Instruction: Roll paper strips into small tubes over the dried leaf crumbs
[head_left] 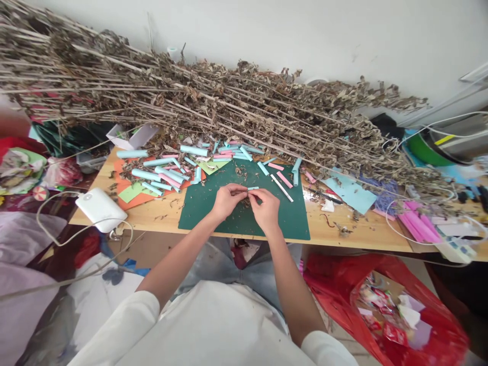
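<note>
My left hand [229, 200] and my right hand [264, 205] meet over a green cutting mat [213, 218]. Between their fingertips is a small light-blue paper roll [253, 188], pinched from both sides. The fingers cover much of it. Crumbs of dried leaf lie on the mat around the hands. Just right of my right hand rests a thin white stick [281, 187], with a pink paper roll [284, 179] beside it. Beyond the hands and to the left lie several more blue rolls [147, 175] and pink rolls [170, 179].
A heap of dried leafy stalks [236, 107] spans the back of the wooden table [152, 221]. A white power bank [101, 209] with a cable sits at the left edge. Light-blue paper [351, 190] lies at right. A red bag [335, 284] of wrappers stands below, right.
</note>
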`<state>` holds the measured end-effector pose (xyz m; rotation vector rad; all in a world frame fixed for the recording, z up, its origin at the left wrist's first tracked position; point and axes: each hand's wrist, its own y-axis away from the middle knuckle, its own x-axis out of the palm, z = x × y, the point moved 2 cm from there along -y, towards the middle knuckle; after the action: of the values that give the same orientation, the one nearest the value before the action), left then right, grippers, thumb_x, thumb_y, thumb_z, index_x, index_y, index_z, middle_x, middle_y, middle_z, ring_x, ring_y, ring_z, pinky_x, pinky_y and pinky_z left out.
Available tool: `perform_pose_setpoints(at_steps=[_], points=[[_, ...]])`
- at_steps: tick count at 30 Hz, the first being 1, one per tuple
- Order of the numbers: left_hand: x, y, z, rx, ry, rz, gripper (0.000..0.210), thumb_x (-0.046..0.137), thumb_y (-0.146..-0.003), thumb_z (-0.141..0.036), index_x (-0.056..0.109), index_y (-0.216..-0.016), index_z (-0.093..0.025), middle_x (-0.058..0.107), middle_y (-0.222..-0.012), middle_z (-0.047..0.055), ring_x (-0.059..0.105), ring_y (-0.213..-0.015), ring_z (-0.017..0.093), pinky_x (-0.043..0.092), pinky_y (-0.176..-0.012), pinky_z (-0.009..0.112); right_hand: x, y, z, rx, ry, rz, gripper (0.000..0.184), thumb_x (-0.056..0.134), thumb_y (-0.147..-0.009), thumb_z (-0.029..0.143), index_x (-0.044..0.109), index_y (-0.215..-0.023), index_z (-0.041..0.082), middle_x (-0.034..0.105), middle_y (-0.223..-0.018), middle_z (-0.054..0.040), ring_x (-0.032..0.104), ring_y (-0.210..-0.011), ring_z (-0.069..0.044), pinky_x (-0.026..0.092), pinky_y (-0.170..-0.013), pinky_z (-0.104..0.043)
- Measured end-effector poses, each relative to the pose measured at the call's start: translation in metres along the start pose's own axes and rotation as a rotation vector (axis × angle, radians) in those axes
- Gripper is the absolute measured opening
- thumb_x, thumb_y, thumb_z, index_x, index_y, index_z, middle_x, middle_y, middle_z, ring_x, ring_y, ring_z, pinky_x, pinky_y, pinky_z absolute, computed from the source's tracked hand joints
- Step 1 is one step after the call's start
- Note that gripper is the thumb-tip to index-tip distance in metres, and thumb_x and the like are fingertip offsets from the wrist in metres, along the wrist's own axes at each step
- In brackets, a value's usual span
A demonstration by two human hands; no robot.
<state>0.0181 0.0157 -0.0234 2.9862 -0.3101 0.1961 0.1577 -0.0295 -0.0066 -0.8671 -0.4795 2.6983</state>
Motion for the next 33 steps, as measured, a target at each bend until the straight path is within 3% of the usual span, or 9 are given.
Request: perform_pose_setpoints(at_steps=[3,5,12,19,25,33], points=[[0.001,0.001,-0.006,0.120,-0.232,0.004,0.003,0.076,-0.070,-0.022,0.076,-0.072,-0.020,0.072,-0.084,0.005,0.065,-0.080,0.019,0.050,-0.078,0.031,0.001,0.002,0.002,-0.063,0.085,0.029,0.020,0.050,-0.091,0.022,0.069,-0.089,0.022,0.071,-0.091,-0.0070,0.066,-0.083,-0.019,0.054,-0.081,-0.034],[0.003,0.002,-0.008,0.175,-0.325,0.021,0.004,0.072,-0.074,-0.020,0.076,-0.072,-0.020,0.072,-0.082,0.005,0.064,-0.079,0.019,0.048,-0.076,0.030,0.002,0.003,0.004,-0.079,0.117,0.021,0.019,0.048,-0.091,0.019,0.066,-0.088,0.021,0.069,-0.089,-0.0072,0.063,-0.083,-0.020,0.053,-0.079,-0.034],[-0.002,0.001,-0.002,0.093,-0.209,0.010,0.016,0.066,-0.081,-0.030,0.072,-0.077,-0.017,0.068,-0.067,0.003,0.061,-0.063,0.015,0.048,-0.065,0.026,0.000,0.004,-0.005,0.012,0.080,-0.115,0.017,0.049,-0.089,0.018,0.066,-0.087,0.020,0.069,-0.086,-0.0064,0.064,-0.080,-0.019,0.052,-0.077,-0.032],[-0.002,0.000,-0.005,0.226,-0.378,-0.017,0.010,0.067,-0.078,-0.017,0.076,-0.082,-0.018,0.075,-0.092,0.007,0.068,-0.086,0.019,0.053,-0.082,0.031,-0.005,0.001,-0.008,-0.003,0.143,-0.015,0.025,0.052,-0.086,0.014,0.073,-0.097,0.019,0.070,-0.096,-0.0095,0.066,-0.089,-0.022,0.055,-0.084,-0.037],[0.004,-0.003,0.004,0.047,-0.105,0.060,0.011,0.067,-0.076,-0.017,0.071,-0.086,-0.015,0.075,-0.089,0.007,0.071,-0.082,0.019,0.057,-0.079,0.031,-0.009,0.003,0.005,-0.010,-0.012,0.014,0.023,0.058,-0.087,0.021,0.072,-0.105,0.023,0.070,-0.097,-0.0057,0.066,-0.079,-0.017,0.057,-0.076,-0.032],[0.006,-0.001,0.000,-0.004,0.071,0.169,0.028,0.070,-0.073,-0.016,0.067,-0.100,-0.013,0.071,-0.104,0.010,0.070,-0.092,0.020,0.055,-0.084,0.032,-0.005,0.004,-0.001,-0.047,-0.004,-0.027,0.016,0.058,-0.089,0.021,0.074,-0.089,0.021,0.073,-0.091,-0.0059,0.067,-0.081,-0.018,0.055,-0.079,-0.032]])
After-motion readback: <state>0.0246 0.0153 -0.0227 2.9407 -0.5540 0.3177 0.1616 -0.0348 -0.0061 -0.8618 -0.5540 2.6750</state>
